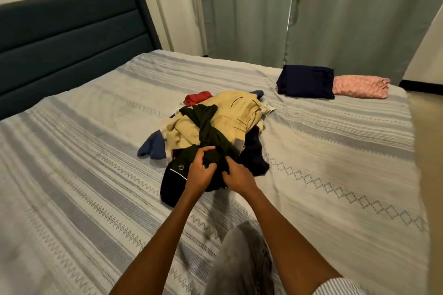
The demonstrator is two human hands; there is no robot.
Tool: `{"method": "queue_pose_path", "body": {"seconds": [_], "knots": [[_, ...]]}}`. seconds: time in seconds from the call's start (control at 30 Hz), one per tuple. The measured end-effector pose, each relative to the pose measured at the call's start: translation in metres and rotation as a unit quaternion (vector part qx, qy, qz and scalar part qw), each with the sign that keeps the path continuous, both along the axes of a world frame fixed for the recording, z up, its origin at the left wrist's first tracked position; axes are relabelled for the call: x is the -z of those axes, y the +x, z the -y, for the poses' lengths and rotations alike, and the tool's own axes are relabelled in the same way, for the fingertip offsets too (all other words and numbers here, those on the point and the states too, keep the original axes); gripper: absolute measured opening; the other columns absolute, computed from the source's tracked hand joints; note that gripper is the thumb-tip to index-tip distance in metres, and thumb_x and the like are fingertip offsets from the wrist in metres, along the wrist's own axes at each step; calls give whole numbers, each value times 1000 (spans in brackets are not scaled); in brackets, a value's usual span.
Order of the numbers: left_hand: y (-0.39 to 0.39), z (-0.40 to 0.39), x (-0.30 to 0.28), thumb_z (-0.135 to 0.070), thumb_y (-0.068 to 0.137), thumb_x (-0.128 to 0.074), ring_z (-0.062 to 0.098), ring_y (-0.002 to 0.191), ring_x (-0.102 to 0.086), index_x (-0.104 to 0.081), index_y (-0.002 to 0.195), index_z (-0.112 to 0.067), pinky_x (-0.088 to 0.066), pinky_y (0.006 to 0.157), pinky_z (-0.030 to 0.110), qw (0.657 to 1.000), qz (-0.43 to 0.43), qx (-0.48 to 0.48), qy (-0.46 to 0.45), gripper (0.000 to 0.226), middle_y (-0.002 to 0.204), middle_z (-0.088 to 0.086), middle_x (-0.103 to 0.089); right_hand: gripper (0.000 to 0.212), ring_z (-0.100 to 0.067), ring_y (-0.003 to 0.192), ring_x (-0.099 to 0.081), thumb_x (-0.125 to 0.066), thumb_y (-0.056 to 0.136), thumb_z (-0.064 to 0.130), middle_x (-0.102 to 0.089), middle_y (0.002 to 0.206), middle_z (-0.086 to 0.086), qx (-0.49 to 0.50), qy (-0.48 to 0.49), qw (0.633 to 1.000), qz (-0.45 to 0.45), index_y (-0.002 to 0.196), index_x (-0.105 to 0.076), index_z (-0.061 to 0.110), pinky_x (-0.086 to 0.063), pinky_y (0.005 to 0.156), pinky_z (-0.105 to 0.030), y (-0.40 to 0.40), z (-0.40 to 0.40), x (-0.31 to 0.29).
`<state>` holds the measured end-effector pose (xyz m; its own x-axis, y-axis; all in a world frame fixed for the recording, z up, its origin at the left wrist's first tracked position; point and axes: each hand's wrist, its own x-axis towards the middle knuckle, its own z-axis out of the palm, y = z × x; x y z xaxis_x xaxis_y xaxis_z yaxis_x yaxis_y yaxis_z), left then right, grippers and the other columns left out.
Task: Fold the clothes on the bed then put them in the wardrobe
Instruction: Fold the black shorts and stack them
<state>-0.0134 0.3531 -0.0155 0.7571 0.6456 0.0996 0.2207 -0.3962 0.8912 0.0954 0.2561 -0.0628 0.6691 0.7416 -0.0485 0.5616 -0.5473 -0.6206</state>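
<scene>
Both hands work at the near edge of the pile (215,124) in the middle of the bed (84,187). The left hand (200,171) and right hand (237,177) each have fingers curled into a dark garment (211,132) that trails up over a tan one (230,112). At the far right lie a folded navy piece (305,81) and, touching it, a pink one (360,86).

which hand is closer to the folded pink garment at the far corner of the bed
Right. The right hand grips the dark garment on the pile's side toward the pink garment; the left hand sits just beyond it, farther away.
</scene>
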Motion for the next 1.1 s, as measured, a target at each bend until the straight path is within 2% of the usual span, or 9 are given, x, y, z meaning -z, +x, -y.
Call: {"method": "queue_pose_path", "body": {"seconds": [0.07,0.17,0.23,0.37,0.47,0.57,0.67,0.8,1.1], "knots": [[-7,6,-9,-2,85,-57,15,84,-62,-50,128,-29,-55,74,34,1000,17,22,8,52,98,-6,-62,42,-33,90,-62,-44,93,22,-64,105,-11,44,75,989,-120,135,-50,23,-48,75,-41,-7,3,-10],[-1,15,-24,-2,88,-58,13,117,-56,-43,137,-26,-51,96,29,996,37,68,34,56,128,1,-55,17,-23,81,-56,-46,95,6,-59,87,-8,97,238,894,-368,100,-61,14,-45,69,-30,-8,20,-37],[5,15,-28,-3,88,-60,15,127,-50,-40,138,-25,-46,106,33,995,38,83,47,57,136,2,-50,25,-22,99,-64,-55,97,12,-66,107,-7,68,258,865,-426,121,-59,13,-53,81,-27,-6,29,-45],[22,49,-59,-4,87,-60,15,124,-51,-39,139,-22,-45,107,33,988,78,115,71,59,133,3,-51,85,-23,119,-59,-70,69,35,-59,134,-5,8,157,952,-262,146,-38,25,-50,102,-45,5,80,-74],[37,73,-73,-2,88,-60,8,126,-42,-35,143,-17,-29,109,9,982,92,117,119,62,138,5,-43,66,-31,104,-62,-61,76,34,-64,123,-8,59,48,996,-53,138,-40,29,-53,87,-44,12,126,-109],[49,92,-81,4,85,-60,-1,119,-32,-32,146,-11,-19,99,-3,969,97,125,189,69,137,5,-33,38,-31,102,-63,-59,86,26,-67,116,-3,172,100,978,61,124,-54,28,-49,80,-36,31,179,-139],[64,105,-89,-2,86,-63,4,111,-41,-42,143,-13,-31,93,13,958,36,149,241,62,130,1,-41,22,-24,102,-63,-56,89,25,-69,111,6,241,138,954,114,106,-65,34,-46,80,-33,48,231,-166],[88,125,-101,-17,85,-62,40,101,-55,-62,103,-5,-39,80,40,896,-46,183,403,21,102,18,-64,20,-30,98,-64,-56,91,26,-72,104,-1,284,138,927,202,104,-68,34,-46,77,-34,55,278,-190],[144,209,-180,-32,89,-55,35,104,-59,-58,107,-19,-38,86,43,881,16,134,454,23,102,11,-68,28,-16,94,-62,-46,91,11,-65,112,6,369,238,849,295,106,-64,25,-42,75,-24,66,393,-246]]}}
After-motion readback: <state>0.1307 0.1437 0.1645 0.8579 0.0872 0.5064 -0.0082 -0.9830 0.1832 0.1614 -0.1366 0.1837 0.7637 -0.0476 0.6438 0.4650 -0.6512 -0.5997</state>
